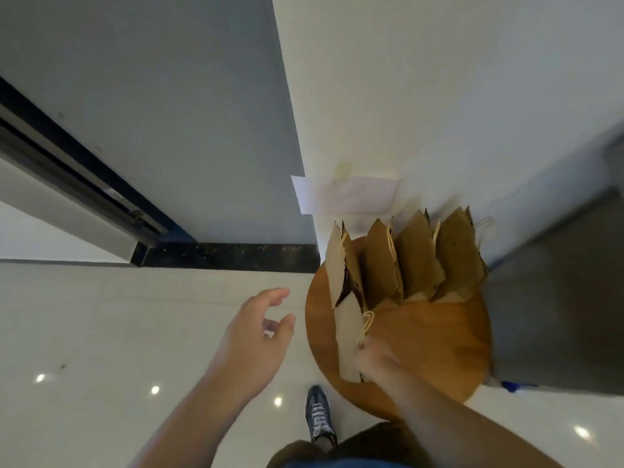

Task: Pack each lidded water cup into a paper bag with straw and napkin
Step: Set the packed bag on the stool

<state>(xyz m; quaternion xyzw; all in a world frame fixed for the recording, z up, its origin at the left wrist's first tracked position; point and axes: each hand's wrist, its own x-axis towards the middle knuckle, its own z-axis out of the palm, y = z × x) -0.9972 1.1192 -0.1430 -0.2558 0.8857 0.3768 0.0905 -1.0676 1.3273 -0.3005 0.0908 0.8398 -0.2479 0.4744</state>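
Plainly the risk lies with the row of paper bags (422, 258), standing close-packed at the far side of the round wooden tabletop (439, 349), against the wall. The right hand (374, 359) has its grip clenched on the nearest bag (347, 332), near its cord handle. That bag's far end rests against the row, so a sideways pull could topple its neighbours or drag them off the rim. The left hand (256, 336) hangs released over the floor (so it steadies nothing). No cup, straw or napkin is in view.
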